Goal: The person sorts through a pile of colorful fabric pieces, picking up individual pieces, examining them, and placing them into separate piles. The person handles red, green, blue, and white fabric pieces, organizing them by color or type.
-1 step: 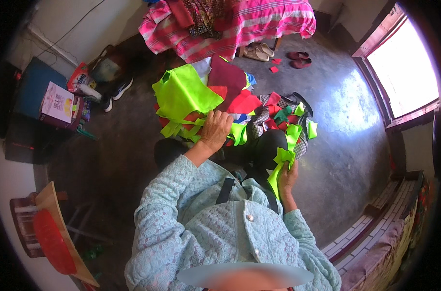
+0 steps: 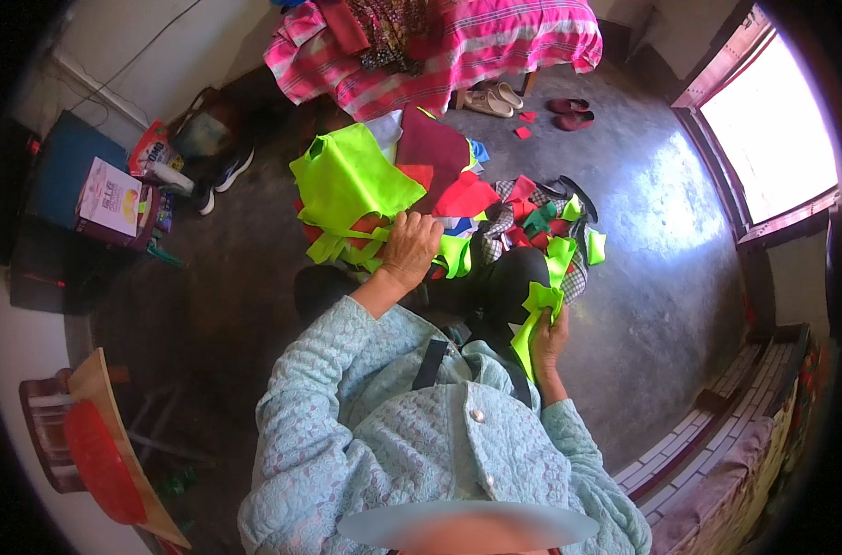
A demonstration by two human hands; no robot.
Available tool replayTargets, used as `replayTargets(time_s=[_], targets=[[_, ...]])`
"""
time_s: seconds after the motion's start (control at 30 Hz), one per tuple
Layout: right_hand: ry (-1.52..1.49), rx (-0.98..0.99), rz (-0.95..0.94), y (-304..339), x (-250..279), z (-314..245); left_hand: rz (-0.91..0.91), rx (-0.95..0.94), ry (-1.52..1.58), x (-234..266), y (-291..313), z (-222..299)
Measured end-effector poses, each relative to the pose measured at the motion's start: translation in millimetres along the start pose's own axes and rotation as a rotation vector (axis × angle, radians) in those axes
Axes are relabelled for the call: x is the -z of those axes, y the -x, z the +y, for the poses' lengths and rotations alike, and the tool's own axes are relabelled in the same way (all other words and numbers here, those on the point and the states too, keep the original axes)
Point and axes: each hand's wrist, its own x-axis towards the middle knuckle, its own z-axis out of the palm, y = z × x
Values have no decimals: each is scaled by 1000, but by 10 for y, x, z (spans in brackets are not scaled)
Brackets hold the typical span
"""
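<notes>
A heap of cut fabric pieces lies on the floor in front of me: a large neon green piece [image 2: 347, 180], a dark red piece [image 2: 430, 143], a bright red piece [image 2: 463, 196] and small green and red scraps on a checked cloth [image 2: 504, 220]. My left hand [image 2: 407, 248] is pressed onto the heap with its fingers curled among neon green strips [image 2: 347, 242]; whether it grips one is hidden. My right hand [image 2: 549, 340] is closed on a crumpled neon green fabric strip [image 2: 535, 313] that it holds over my dark-trousered lap.
A bed with a pink striped blanket [image 2: 458, 46] stands beyond the heap, with pale sandals [image 2: 490, 97] and red slippers [image 2: 569, 106] by it. At the left are a box [image 2: 111, 199] and shoes [image 2: 227, 171]. A red basin [image 2: 97, 462] sits at the lower left. The window [image 2: 773, 129] is on the right.
</notes>
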Motion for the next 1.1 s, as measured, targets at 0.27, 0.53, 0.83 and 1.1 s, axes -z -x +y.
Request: replayTargets(time_s=[0.27, 0.53, 0.83, 1.1], targets=[[-28, -7, -7, 0, -25, 35, 159, -38, 339, 537, -13, -8], [-2, 24, 13, -5, -7, -35, 480, 184, 440, 824, 201, -435], [-34, 11, 2, -11, -4, -60, 282, 794, 555, 484, 691, -1104], [-5, 52, 21, -10, 6, -74, 294, 532, 624, 820, 507, -809]])
